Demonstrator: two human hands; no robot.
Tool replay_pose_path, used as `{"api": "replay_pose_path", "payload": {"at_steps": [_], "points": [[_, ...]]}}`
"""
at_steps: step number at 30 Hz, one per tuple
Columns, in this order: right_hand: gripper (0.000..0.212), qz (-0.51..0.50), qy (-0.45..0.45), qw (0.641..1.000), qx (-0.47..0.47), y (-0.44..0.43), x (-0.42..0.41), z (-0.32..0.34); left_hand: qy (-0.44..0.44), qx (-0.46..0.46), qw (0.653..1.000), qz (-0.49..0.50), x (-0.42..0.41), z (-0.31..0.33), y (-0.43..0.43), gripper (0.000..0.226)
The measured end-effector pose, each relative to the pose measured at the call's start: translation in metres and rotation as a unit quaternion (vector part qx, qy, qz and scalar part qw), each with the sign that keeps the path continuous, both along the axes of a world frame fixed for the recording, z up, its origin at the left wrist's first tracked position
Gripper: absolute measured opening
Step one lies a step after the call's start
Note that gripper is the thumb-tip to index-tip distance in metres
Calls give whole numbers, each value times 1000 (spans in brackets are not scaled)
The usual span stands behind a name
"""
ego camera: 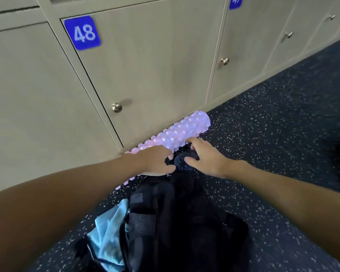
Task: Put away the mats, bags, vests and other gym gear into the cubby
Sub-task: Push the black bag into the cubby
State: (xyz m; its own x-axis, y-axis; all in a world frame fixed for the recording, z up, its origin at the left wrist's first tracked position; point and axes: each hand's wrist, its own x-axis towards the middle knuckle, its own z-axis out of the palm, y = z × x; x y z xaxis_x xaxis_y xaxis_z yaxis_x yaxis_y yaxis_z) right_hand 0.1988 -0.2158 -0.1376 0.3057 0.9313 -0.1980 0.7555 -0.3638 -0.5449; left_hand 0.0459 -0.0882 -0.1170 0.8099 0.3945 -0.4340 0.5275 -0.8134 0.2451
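Observation:
A pink knobbly foam roller (pixel 185 130) lies on the floor against the foot of locker 48 (pixel 145 65), whose door is closed. My left hand (pixel 155 160) rests over the roller's near part, fingers spread. My right hand (pixel 202 154) reaches in from the right, its fingertips touching the roller's side, fingers apart. Neither hand has closed around it. A black backpack (pixel 177 222) lies on the floor just in front of my hands, with a light blue cloth (pixel 110 232) bunched at its left side.
Beige lockers with round metal knobs (pixel 117 107) run along the wall, including number 47 (pixel 236 1) to the right; all visible doors are closed. Dark speckled rubber floor (pixel 283 124) stretches to the right.

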Motion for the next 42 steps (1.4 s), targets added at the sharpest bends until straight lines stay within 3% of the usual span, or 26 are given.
{"api": "replay_pose_path", "payload": {"at_steps": [4,10,14,17,21,24,30,38,42], "points": [[67,-7,-31,999,-41,3,8,-20,16,-49,998,40,-1,-24,-7,61],[75,4,-11,999,-50,2,12,-42,120,-125,980,95,-13,-39,-20,95],[78,4,53,998,-45,-4,11,-49,1,-99,989,113,-20,-39,-22,69],[79,-3,156,987,-43,-10,11,-42,-110,-97,980,132,-19,-24,-23,55],[82,14,263,964,-37,-12,22,-18,-200,-94,965,141,-7,21,-15,38],[82,11,282,959,-7,-7,40,17,-263,-110,948,141,3,64,-4,34],[46,-56,372,911,170,7,62,107,-333,-79,932,121,24,157,12,37],[36,-112,291,866,390,13,76,235,-422,7,905,58,36,275,24,41],[33,-144,268,822,481,13,77,297,-464,36,884,36,29,314,36,61]]}}
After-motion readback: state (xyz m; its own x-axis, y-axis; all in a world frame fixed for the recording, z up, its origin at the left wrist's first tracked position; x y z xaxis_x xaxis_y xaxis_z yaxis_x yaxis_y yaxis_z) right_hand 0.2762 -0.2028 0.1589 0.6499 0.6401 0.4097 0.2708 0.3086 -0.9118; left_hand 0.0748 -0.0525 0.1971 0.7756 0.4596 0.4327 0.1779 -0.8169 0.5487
